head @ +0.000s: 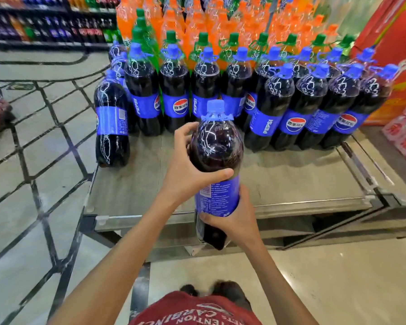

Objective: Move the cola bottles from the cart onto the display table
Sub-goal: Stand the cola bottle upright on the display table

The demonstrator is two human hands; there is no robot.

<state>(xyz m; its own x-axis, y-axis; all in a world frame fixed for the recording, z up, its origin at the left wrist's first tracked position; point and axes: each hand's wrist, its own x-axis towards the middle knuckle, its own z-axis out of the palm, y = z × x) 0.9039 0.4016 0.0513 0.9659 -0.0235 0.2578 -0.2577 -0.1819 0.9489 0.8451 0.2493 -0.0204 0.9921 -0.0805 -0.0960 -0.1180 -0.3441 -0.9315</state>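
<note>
Clasping bottle [217, 146] with both: left grip [188, 170] at shoulder, right grip [236, 221] low (near base); nearly upright, cap leaning toward worktop [291, 181] ahead.

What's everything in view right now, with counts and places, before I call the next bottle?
Held cola bottle: one, dark with blue cap and label, tilted over the table's front edge.
Standing cola bottles: over a dozen, dark with blue caps, in rows at the table's back and left.
Green-capped bottles: one row, behind the cola.
Orange bottles: many, orange, farthest back.
Display table: one, grey, under the bottles.
Red packs: several, red and white, right edge.
Shelves: dark, stocked, top left.
Left hand: grip on the held bottle's shoulder.
Right hand: grip round its lower half.
</note>
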